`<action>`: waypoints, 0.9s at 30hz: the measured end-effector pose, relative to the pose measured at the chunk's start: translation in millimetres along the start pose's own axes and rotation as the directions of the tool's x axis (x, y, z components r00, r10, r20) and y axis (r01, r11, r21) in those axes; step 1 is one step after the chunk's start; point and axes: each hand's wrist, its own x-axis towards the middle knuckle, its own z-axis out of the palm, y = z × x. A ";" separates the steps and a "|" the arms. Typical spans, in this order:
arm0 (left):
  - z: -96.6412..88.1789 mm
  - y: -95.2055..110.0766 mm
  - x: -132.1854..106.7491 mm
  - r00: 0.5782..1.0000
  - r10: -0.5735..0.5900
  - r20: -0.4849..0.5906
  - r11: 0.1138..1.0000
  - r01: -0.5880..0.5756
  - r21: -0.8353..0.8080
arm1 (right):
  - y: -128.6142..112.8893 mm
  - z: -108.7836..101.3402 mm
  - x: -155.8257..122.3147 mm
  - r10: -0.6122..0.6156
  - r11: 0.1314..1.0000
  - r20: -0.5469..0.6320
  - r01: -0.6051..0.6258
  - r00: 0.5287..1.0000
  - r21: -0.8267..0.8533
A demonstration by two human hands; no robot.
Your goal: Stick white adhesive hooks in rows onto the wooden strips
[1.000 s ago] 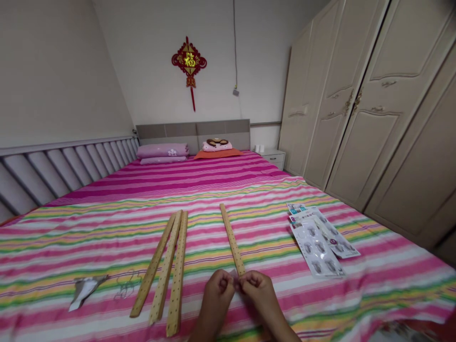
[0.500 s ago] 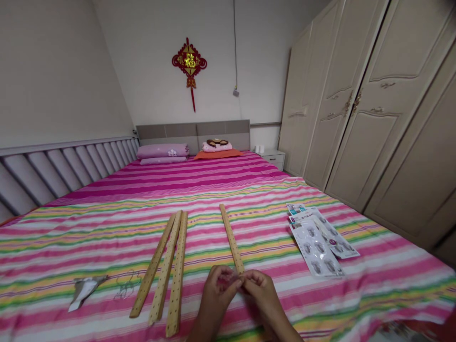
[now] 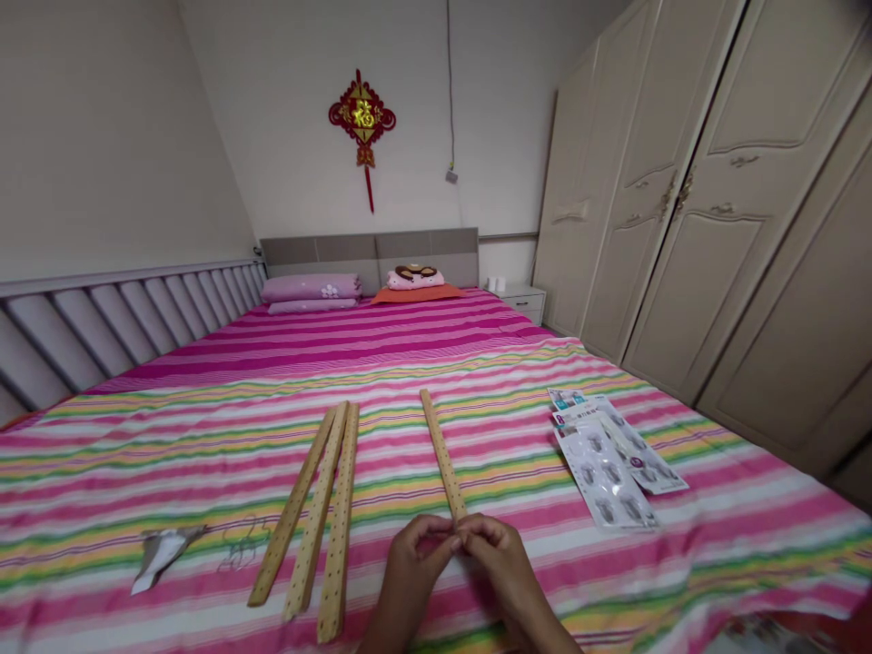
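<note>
A single wooden strip with rows of small holes (image 3: 441, 454) lies lengthwise on the striped bedspread, its near part covered by my hands. Over that part, my left hand (image 3: 421, 554) is closed, thumb and forefinger pinched together. Fingertip to fingertip with it, my right hand (image 3: 494, 549) is pinched too. Whatever sits between the fingers is too small and hidden to name, and I cannot tell whether they grip the strip itself. To the left, three more drilled wooden strips (image 3: 335, 536) lie fanned, their far ends close together.
Blister packs of small grey fittings (image 3: 609, 477) lie to the right. On the left are a torn silver-and-white wrapper (image 3: 163, 554) and a loose tangle of thin clear cord or wire (image 3: 242, 545). Pillows (image 3: 312, 288) rest by the headboard; a wardrobe (image 3: 681, 200) lines the right side.
My left fingers have drawn in slightly and curl closer to the right hand's fingertips. The strips, packs and wrapper stay where they were.
</note>
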 end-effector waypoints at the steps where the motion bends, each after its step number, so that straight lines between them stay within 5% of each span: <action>1: -0.7 -1.3 0.6 1.000 0.003 0.012 1.000 -0.003 -0.002 | 0.4 -0.1 0.0 -0.005 1.000 -0.002 0.005 1.000 -0.007; 27: 4.5 -3.3 -0.3 0.997 -0.028 -0.073 0.992 0.019 -0.126 | 11.6 7.0 -0.4 -0.024 0.999 -0.010 0.025 1.000 0.025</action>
